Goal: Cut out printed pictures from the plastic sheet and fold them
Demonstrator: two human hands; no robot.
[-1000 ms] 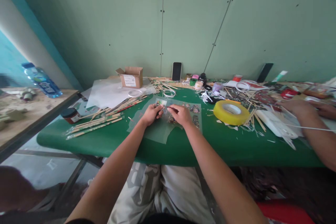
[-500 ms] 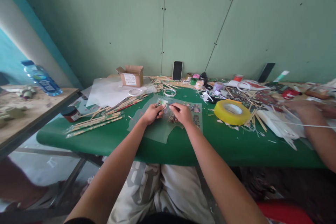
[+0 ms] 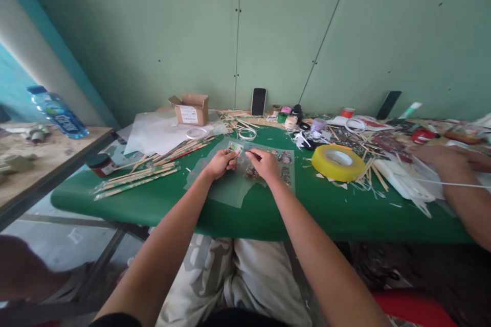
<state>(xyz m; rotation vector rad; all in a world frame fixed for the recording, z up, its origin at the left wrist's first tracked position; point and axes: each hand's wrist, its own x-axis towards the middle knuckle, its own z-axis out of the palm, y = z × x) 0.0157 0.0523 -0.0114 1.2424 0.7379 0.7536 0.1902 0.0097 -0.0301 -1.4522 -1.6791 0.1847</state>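
Both hands pinched shut on a small sticker (image 3: 235, 148) — left hand (image 3: 220, 163), right hand (image 3: 264, 162) — over clear sheet (image 3: 233, 189) mid-table nr front edge; w/ such a tiny grip it could prob tear or fold onto itself.

Left hand (image 3: 220, 163), right hand (image 3: 264, 162) pinched together

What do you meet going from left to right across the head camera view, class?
Water bottle → dark jar → cardboard box → left hand → right hand → yellow tape roll → another person's hand.
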